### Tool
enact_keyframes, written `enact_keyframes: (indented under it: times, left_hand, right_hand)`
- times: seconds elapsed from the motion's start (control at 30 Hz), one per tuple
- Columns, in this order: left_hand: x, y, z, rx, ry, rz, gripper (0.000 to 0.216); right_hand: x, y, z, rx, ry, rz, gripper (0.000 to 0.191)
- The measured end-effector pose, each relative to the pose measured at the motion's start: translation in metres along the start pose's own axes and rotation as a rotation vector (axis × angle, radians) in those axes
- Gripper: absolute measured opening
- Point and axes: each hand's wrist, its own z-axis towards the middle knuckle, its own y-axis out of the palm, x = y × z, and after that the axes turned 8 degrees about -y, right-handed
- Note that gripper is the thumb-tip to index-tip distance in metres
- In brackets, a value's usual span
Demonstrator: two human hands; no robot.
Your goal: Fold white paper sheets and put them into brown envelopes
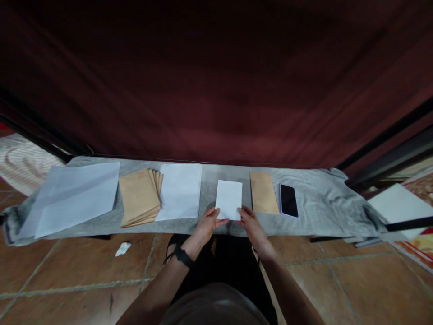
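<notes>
A white sheet of paper (pixel 229 198), small and apparently folded, is held in front of me at the table's near edge. My left hand (pixel 210 221) pinches its lower left corner, thumb on top and fingers underneath. At the lower right corner, my right hand (pixel 249 220) grips it the same way. To the right of the paper lies a single brown envelope (pixel 264 193), flat on the cloth. On the left is a stack of larger white sheets (pixel 181 190), with a fanned pile of brown envelopes (pixel 139 195) partly beside it.
A grey cloth (pixel 321 198) covers the long narrow table. A phone (pixel 289 201) lies right of the single envelope. Large white sheets (pixel 79 194) spread over the far left end. A dark red curtain (pixel 216 99) hangs behind. A crumpled white scrap (pixel 122 248) is on the tiled floor.
</notes>
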Motion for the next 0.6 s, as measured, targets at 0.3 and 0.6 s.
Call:
enact_keyframes:
  times: [0.3, 0.6]
  left_hand:
    - [-0.016, -0.016, 0.002, 0.141, 0.076, 0.460, 0.015]
    - [-0.025, 0.002, 0.019, 0.116, 0.842, 1.563, 0.043]
  right_hand:
    - [0.014, -0.006, 0.020, 0.026, -0.122, -0.433, 0.030]
    - [0.015, -0.003, 0.022, -0.005, -0.172, -0.710, 0.021]
